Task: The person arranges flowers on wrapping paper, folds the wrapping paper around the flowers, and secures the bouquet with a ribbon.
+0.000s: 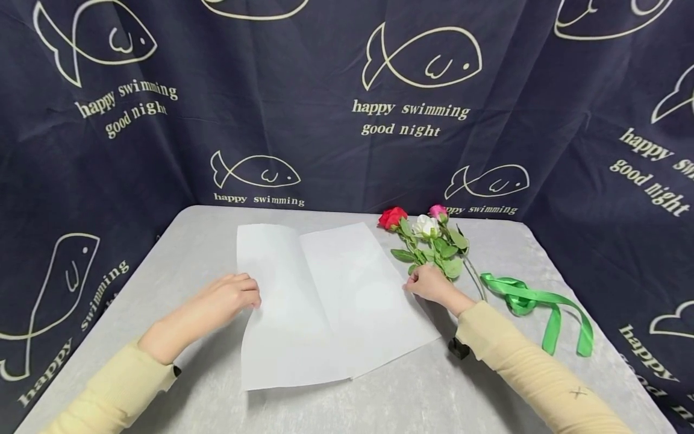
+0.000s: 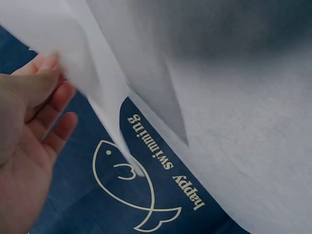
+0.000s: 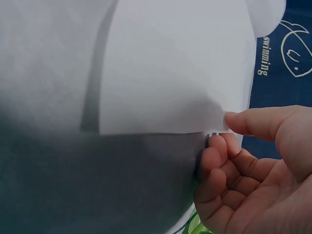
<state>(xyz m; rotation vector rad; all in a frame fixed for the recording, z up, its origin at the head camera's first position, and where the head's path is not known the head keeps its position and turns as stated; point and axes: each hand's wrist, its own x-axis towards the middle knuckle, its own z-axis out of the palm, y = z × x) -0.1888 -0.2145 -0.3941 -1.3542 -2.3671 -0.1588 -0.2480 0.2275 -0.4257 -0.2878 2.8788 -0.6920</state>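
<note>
White paper (image 1: 374, 295), with a fold or overlap down its middle, is held up off the grey table. My left hand (image 1: 230, 298) pinches its left edge between thumb and forefinger; the left wrist view shows the paper (image 2: 73, 48) curving away from that hand (image 2: 34, 112). At the opposite edge my right hand (image 1: 434, 283) pinches the paper, the thumb lying on top in the right wrist view, where the hand (image 3: 258, 170) has its other fingers curled below. Just behind the right hand lie a red rose (image 1: 393, 218), a white rose (image 1: 426, 226) and a pink rose (image 1: 438, 212) with green leaves.
A loose green ribbon (image 1: 550, 296) lies on the right of the grey table (image 1: 303, 413). Near my right sleeve is a small black object (image 1: 458, 348), partly hidden. Dark blue fish-print cloth (image 1: 325, 108) hangs behind the table and along both sides.
</note>
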